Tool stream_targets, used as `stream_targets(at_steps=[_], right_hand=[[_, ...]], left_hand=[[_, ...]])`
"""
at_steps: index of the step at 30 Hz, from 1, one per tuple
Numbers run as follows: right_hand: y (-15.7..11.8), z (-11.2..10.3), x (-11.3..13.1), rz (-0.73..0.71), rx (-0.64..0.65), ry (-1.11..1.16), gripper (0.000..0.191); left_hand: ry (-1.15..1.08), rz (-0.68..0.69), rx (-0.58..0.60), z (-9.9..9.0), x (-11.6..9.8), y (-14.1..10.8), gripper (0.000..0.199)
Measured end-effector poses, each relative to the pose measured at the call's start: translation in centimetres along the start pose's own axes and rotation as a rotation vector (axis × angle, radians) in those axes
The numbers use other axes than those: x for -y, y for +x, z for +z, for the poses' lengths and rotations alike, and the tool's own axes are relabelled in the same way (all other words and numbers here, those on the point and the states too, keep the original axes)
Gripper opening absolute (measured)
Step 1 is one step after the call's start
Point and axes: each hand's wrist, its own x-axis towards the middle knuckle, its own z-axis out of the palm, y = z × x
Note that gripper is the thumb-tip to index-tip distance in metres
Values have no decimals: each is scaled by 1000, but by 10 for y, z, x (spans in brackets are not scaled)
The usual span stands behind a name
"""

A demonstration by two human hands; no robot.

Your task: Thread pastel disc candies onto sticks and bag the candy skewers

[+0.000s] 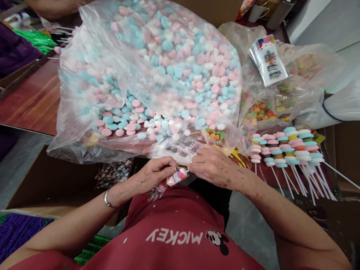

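Note:
Close to my belly is a wrapped candy skewer point(177, 177), tilted, in a printed clear wrapper whose frilled end points down and left. My left hand point(157, 170) is closed on the wrapper near its upper end, thumb and fingers pinched. Closed as well, my right hand point(215, 165) pinches at the short white stick end beside the wrapper; its fingertips are partly hidden. Just beyond my hands, a stack of printed clear wrappers point(176, 150) lies at the table's edge. Yellow twist ties point(239, 158) lie right of my right hand.
A big clear bag of pink, blue and white candies point(174, 71) covers the table's middle. Unwrapped candy skewers point(289, 148) lie at right. Behind them are bags of gummy rings point(258, 112) and a wrapper bundle point(270, 62). A cardboard box point(56, 183) stands below left.

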Motion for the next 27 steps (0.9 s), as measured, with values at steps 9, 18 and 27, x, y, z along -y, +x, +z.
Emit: stream_targets(at_steps=[9,18,27], right_hand=[[9,8,8,23,54,15,24],[18,9,9,75,66,-19,19],[9,-20,-8,97,70,-50,24]], left_hand=[[0,193,-72,6,4,2,32],[197,277,-103,0,-1,6,27],[45,245,-182,0,-4,7,33]])
